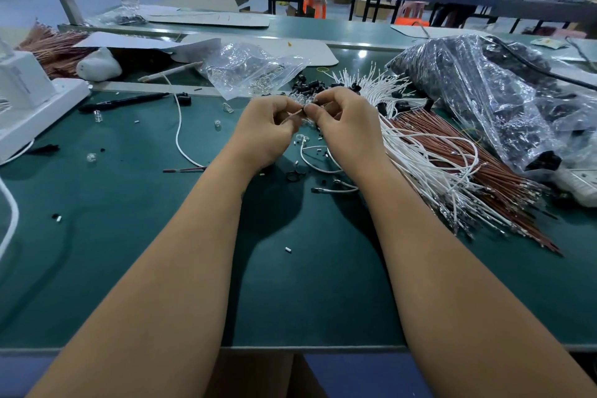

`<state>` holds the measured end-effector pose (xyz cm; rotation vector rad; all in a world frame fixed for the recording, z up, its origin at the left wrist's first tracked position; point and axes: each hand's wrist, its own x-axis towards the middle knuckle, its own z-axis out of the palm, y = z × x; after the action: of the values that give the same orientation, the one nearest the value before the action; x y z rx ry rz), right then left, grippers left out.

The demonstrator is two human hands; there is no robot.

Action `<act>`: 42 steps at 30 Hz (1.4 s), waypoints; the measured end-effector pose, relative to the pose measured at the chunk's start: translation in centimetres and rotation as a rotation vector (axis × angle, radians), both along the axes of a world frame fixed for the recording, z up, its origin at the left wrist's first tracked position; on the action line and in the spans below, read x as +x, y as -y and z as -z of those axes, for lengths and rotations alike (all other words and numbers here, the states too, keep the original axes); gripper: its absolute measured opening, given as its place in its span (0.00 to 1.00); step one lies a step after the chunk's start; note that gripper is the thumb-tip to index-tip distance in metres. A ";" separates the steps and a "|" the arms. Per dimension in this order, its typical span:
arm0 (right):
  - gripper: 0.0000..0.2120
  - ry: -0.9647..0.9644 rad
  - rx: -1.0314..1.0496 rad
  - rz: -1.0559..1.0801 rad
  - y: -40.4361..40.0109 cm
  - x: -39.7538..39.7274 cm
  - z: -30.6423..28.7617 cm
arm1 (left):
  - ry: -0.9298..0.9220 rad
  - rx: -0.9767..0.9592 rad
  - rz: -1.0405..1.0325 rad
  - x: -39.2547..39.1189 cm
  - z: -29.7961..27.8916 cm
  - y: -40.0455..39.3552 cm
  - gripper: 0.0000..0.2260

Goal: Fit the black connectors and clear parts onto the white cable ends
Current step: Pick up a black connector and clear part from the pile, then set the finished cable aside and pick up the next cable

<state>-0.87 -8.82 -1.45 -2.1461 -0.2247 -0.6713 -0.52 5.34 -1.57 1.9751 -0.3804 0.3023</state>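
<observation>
- Small black connector [307, 106] sits pinched between my two hands, held above the green bench [161, 236] at mid-frame, just in front of the loose connector pile.
- My left hand [269, 129] has fingers curled, thumb and forefinger nipping a thin reddish-brown lead [292, 115] that runs into the connector.
- My right hand [345, 121] has fingers curled too, thumb and fingertips pinching the connector's other side; the two hands nearly touch.
- Can't tell whether a clear part is already on it, too small.
- White cable [318, 168] loops on the bench just below the hands.
- Pile of black connectors [311, 86] just behind the hands, clear parts [227, 107] scattered left of them.
- Bundle of white cables [416, 152] fans out to the right, brown wire bundle [458, 152] beside it.
- Clear bag [248, 69] behind the pile; big bag of black parts [484, 87] far right.
- Black pen [124, 102] and white device [29, 100] at left.
</observation>
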 end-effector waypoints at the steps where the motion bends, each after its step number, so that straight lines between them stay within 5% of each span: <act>1: 0.11 -0.014 -0.036 0.000 -0.2 0.0 0.1 | 0.016 -0.012 -0.050 0.1 0.1 -0.1 0.06; 9: 0.15 -0.182 -0.762 -0.111 -1.1 0.1 1.1 | 0.002 0.071 -0.399 1.7 1.7 -1.4 0.05; 17: 0.08 -0.114 -0.573 -0.032 -1.3 0.0 1.0 | -0.022 0.052 -0.226 0.8 1.5 -0.7 0.04; 23: 0.04 0.011 0.052 0.080 0.0 -0.2 -0.2 | -0.092 -0.018 -0.077 0.1 1.0 -0.4 0.02; 28: 0.06 -0.151 0.565 -0.063 0.9 -0.2 -0.7 | -0.061 0.004 -0.033 -0.2 0.8 -0.5 0.07; 42: 0.05 -0.191 0.519 -0.140 0.6 -0.1 -0.3 | -0.044 -0.017 0.011 -0.4 0.7 -0.5 0.07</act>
<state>-0.93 -9.44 -1.16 -1.6633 -0.0829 -0.3865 -0.91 5.85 -2.30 1.9596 -0.3588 0.2535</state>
